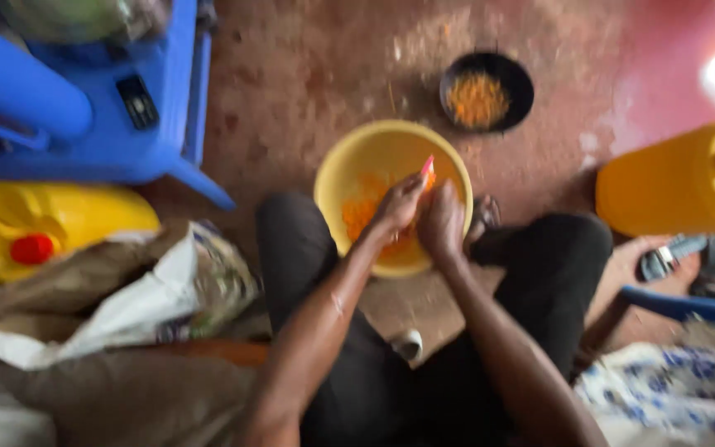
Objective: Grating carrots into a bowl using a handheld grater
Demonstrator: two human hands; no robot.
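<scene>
Left hand point(399, 204) pinching a small pink-handled tool point(428, 166), right hand point(443, 222) curled just beside it, contents hidden, both over a yellow bowl point(391, 141) of orange pieces on the red floor point(308, 83), black bowl point(523, 83) of orange shreds beyond, blue plastic stool point(126, 141) far left.

Yellow jerrycan point(43, 223), red cap, lower left; second yellow jerrycan point(680, 182) right; small dark handset point(136, 101) on blue stool point(126, 141).

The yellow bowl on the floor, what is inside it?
The yellow bowl holds orange pieces on its bottom. The left hand and right hand cover the near part, so what lies under them is hidden.
</scene>
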